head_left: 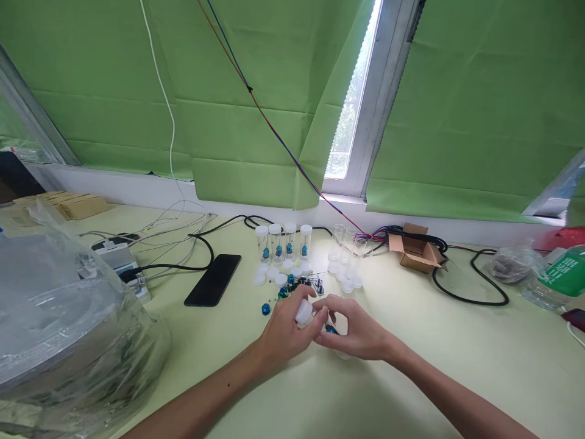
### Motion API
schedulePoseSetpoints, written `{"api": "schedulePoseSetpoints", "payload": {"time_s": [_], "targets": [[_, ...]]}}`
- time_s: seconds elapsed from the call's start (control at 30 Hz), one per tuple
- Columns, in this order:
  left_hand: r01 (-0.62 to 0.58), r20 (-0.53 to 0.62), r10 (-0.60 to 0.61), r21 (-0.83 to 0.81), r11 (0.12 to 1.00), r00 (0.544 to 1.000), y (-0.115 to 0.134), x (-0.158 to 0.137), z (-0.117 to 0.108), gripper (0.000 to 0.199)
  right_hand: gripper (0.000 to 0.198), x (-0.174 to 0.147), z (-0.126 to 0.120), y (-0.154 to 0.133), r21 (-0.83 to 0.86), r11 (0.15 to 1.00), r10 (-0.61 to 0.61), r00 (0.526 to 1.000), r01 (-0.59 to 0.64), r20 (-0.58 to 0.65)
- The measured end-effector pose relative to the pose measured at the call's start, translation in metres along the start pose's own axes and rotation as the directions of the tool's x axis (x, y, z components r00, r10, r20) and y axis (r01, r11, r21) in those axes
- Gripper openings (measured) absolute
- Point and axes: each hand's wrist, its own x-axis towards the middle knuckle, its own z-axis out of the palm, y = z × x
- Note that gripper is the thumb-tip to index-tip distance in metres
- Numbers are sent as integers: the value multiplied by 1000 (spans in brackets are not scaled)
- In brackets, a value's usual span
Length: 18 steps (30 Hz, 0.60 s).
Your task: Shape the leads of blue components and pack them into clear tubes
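Observation:
My left hand [289,329] is closed, a white cap [304,312] between its thumb and fingers. Fingertips nearly meeting it, my right hand [356,329] curls round what looks like a clear tube, mostly hidden, with a blue part [331,329] showing by the palm. Just beyond the hands lies a pile of small black and blue parts [301,282]. A single blue knob-like piece [265,309] rests left of the pile. Behind stand several capped clear tubes [275,244], each with a blue part inside. Loose white caps [281,280] lie before them.
Uncapped clear tubes [336,242] stand at the back right, more white caps [347,285] in front. A phone [212,280] lies left. An opened cardboard box [415,251] and black cable [475,302] are right. A large plastic-wrapped object [82,341] fills the left.

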Motion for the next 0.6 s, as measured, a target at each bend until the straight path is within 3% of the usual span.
{"api": "schedulePoseSetpoints", "payload": {"time_s": [0.2,0.3,0.47,0.6], "targets": [[-50,-52,45,-102,994,998,-8,-1,0,37,28,1,-4,-1,-49,999,6,998,-9,-56],[-66,-81,51,-186,980,995,-11,0,-1,34,21,3,-7,-4,-33,999,28,998,-30,-53],[17,-111,-42,-221,975,993,-9,1,-1,26,58,3,-11,-6,28,997,74,995,-72,-69],[85,-101,-106,-198,977,989,-6,0,1,28,67,2,-11,-5,60,993,110,991,-106,-70]]}}
